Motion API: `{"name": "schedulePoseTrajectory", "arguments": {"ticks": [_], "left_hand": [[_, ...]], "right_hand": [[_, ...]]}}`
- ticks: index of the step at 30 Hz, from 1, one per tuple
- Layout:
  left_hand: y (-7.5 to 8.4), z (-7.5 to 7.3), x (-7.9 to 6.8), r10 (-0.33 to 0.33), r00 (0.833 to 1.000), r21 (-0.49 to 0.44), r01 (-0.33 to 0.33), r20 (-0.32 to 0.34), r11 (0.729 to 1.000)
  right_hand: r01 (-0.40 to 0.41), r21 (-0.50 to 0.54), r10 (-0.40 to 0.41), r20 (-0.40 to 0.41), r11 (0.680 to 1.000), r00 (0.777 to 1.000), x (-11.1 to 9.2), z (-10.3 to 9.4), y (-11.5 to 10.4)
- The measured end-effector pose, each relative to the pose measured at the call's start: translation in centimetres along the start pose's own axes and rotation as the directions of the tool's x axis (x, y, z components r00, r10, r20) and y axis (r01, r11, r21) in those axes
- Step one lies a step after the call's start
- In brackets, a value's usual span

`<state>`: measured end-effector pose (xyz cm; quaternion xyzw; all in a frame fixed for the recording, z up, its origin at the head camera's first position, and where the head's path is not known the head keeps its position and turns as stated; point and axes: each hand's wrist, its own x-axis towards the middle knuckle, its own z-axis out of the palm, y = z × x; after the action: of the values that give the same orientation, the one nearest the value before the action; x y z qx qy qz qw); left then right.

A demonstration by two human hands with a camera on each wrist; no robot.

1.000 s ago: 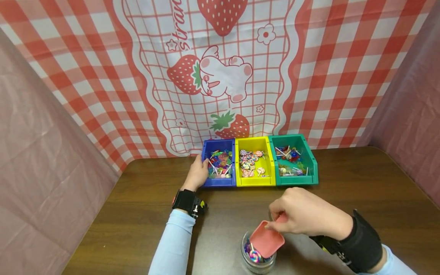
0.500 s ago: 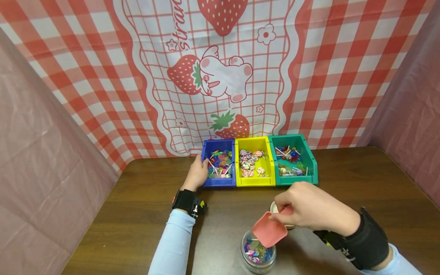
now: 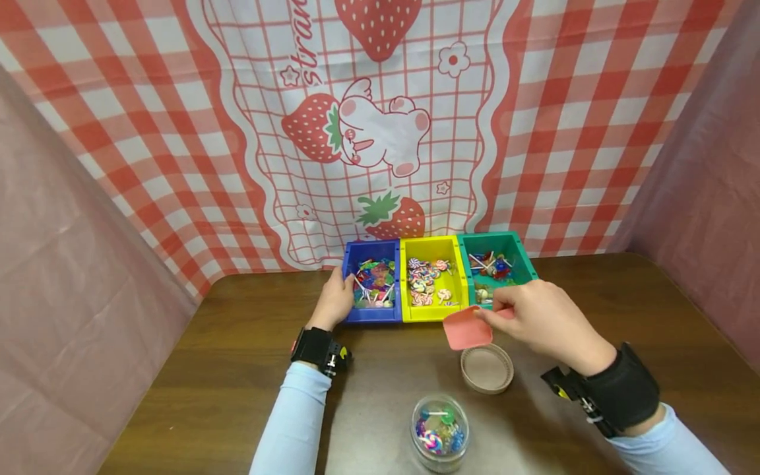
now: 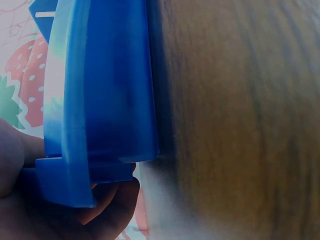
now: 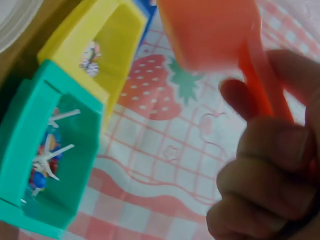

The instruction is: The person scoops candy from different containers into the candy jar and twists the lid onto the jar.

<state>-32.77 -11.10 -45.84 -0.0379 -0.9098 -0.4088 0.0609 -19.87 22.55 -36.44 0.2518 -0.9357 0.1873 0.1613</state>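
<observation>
My right hand [image 3: 543, 320] grips the handle of a pink scoop [image 3: 468, 329], raised in front of the yellow bin [image 3: 406, 290] and green bin [image 3: 522, 254]. In the right wrist view the fingers curl round the handle of the scoop [image 5: 212, 30]. My left hand [image 3: 334, 300] holds the left side wall of the blue bin [image 3: 374, 316]; the left wrist view has fingers curled under the rim of the blue bin [image 4: 117, 90]. Nearer the front stands a glass jar [image 3: 439, 456] with colourful candies and lollipops inside.
A round beige lid [image 3: 487, 369] lies on the brown wooden table [image 3: 237, 369] between the jar and the bins. Small lollipops and candies fill parts of all three joined bins. A red-checked strawberry cloth [image 3: 386, 138] hangs right behind them.
The right hand has lifted the scoop away from the jar and forward toward the bins, uncovering the jar's mouth and the lid. The left hand keeps its hold on the blue bin.
</observation>
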Motion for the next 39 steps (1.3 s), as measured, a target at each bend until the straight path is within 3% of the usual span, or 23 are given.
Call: {"name": "schedulePoseTrajectory", "arguments": {"ticks": [6,15,23,30,35,39], "left_hand": [[-0.2,-0.2,0.1,-0.004,1.0,-0.001,0.004,0.013,1.0],[-0.3,-0.1,-0.1,-0.001,1.0,-0.003,0.001,-0.002,1.0],[-0.2,-0.1,0.1,0.008,1.0,-0.003,-0.008,-0.008,1.0],[-0.4,0.0,0.1,0.016,1.0,-0.003,-0.016,-0.002,1.0],[-0.3,-0.1,0.0,0.021,1.0,-0.006,-0.021,-0.014,1.0],[-0.2,-0.1,0.0,0.017,1.0,-0.007,-0.018,-0.013,1.0]], "right_hand": [[-0.085,-0.08,0.078,-0.09,0.993,0.993,2.3,1.5,0.7],[-0.162,-0.216,0.162,-0.019,0.963,0.987,7.4,4.1,1.2],[-0.178,-0.338,0.19,0.003,0.924,0.982,10.1,6.0,0.5],[-0.232,-0.312,0.272,0.091,0.921,0.958,11.2,6.8,1.1],[-0.328,-0.248,0.362,0.103,0.912,0.927,11.6,6.9,1.6],[-0.361,-0.23,0.391,0.103,0.904,0.915,11.7,7.1,1.9]]}}
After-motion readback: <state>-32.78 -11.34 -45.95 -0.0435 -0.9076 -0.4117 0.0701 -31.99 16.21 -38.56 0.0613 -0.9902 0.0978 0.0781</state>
